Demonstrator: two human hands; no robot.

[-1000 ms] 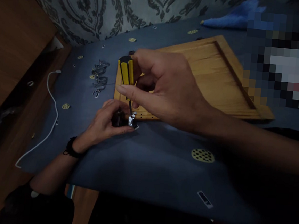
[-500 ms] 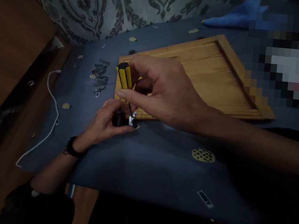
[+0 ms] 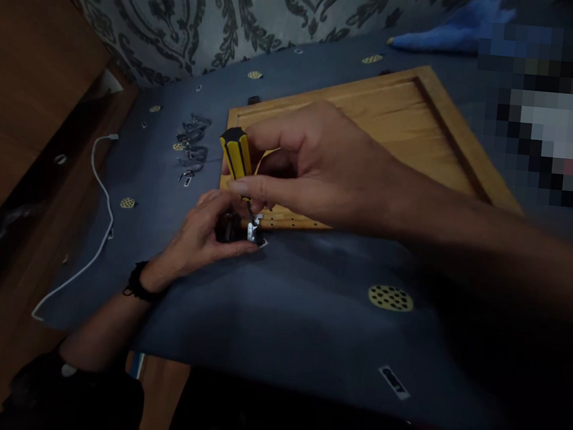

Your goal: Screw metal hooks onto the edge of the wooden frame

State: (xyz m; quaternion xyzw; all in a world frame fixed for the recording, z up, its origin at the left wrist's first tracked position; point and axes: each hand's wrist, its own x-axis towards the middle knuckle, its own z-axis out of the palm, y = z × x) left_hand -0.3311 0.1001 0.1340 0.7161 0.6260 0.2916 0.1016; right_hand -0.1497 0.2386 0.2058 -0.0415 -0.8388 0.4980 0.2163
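My right hand [image 3: 311, 163] grips the yellow and black handle of a screwdriver [image 3: 236, 154], which tilts with its shaft pointing down. The screwdriver's tip meets a small shiny metal clip [image 3: 252, 229], possibly a hinge, at the near left edge of a wooden panel [image 3: 376, 109]. My left hand [image 3: 205, 231] holds this metal piece between thumb and fingers, and part of it is hidden by them. A row of small dark holes runs along the panel's near edge, right of the metal piece.
Several similar metal pieces [image 3: 192, 143] lie in a cluster left of the panel. A white cable [image 3: 109, 206] curves along the left side of the dark blue cloth [image 3: 298, 310]. Blue fabric [image 3: 447, 32] lies at the back right. A wooden cabinet [image 3: 26, 98] stands at the left.
My right hand has turned slightly and the screwdriver's handle has come a little lower and tilted. My left hand and the metal piece have stayed in place.
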